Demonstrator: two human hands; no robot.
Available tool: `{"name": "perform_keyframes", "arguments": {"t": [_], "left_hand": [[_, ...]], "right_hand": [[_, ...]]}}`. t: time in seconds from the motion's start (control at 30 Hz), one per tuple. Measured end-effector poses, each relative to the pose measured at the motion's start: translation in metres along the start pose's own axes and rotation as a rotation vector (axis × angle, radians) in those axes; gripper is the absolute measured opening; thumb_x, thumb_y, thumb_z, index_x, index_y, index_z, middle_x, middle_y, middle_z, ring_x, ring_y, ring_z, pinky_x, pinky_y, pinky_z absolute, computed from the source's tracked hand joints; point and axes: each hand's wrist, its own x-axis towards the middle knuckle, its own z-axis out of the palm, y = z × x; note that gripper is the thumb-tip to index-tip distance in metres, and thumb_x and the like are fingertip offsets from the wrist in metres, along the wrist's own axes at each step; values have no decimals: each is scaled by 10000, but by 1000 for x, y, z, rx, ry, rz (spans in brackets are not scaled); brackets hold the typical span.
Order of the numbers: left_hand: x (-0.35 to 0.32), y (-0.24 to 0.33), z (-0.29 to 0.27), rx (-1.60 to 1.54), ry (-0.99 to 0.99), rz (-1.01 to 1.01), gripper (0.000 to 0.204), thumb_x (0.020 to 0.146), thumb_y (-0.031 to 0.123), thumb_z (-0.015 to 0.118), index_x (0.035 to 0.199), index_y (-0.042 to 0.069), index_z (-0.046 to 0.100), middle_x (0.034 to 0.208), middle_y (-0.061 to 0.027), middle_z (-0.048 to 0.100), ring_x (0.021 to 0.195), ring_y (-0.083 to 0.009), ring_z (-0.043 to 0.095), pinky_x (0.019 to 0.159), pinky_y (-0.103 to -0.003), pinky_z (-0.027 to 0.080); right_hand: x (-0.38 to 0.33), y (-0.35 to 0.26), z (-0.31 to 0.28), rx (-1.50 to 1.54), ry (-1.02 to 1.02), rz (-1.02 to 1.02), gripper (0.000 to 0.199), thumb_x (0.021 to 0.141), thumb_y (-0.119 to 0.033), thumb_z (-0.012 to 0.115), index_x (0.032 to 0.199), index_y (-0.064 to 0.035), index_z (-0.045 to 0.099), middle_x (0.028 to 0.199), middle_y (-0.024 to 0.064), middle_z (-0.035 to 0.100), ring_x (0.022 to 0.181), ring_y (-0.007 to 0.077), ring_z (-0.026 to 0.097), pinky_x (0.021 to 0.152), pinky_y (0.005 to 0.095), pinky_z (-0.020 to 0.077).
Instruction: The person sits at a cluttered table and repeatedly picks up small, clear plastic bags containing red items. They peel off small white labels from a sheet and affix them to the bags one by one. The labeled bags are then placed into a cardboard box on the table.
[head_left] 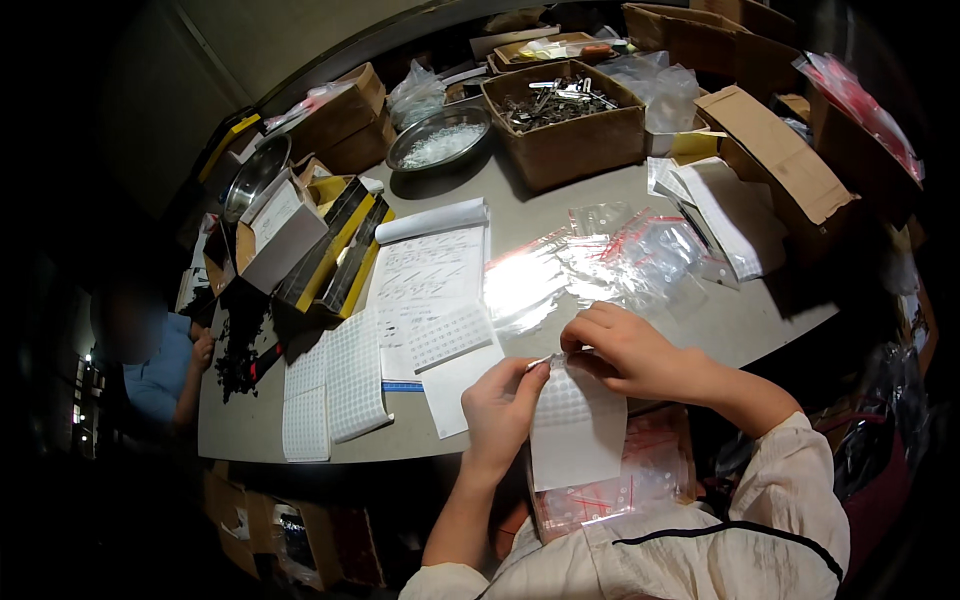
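Near the table's front edge I hold a white sheet of small round stickers that hangs down over my lap. My left hand pinches its upper left corner between thumb and fingers. At the upper right edge, my right hand is closed with its fingertips on the sheet; they partly hide its top. Below the sheet, a box of clear bags with red stripes rests against my lap. Beyond my hands lie more clear red-striped zip bags, spread flat and overlapping.
To the left lie more sticker sheets and an open handwritten notebook. Behind stand yellow-and-black boxes, a metal bowl of clear small pieces and a carton of dark metal parts. Another person sits at the left.
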Motion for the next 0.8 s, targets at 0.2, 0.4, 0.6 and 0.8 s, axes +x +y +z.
{"name": "perform_keyframes", "arguments": {"t": [0.2,0.4,0.6,0.8], "left_hand": [[22,-1,-2,139,-104,139,183,956,170,734,956,-12,754,746,-66,728,671,-96,645,638,-260,499],[58,-4,-4,85,-313,-16,209,969,188,720,928,-17,724,707,-48,702,644,-68,602,599,-265,469],[70,-6,-2,76,-375,81,191,982,168,703,960,-21,718,750,-58,703,687,-66,592,621,-260,474],[75,-19,-4,-7,-400,106,146,995,117,678,971,-24,709,743,-33,666,679,-64,528,612,-269,444]], "right_hand": [[3,2,-7,-67,-4,38,200,859,-60,744,996,-42,600,961,121,631,931,328,598,822,424,487],[2,5,-6,-180,55,78,218,858,-110,771,971,-42,597,949,121,632,927,324,596,814,428,489],[5,25,-5,-36,55,112,230,860,-141,783,953,-41,598,919,114,624,882,320,596,775,409,488],[14,31,-1,35,1,180,246,853,-161,798,945,-43,602,894,118,619,838,301,594,732,402,486]]}}
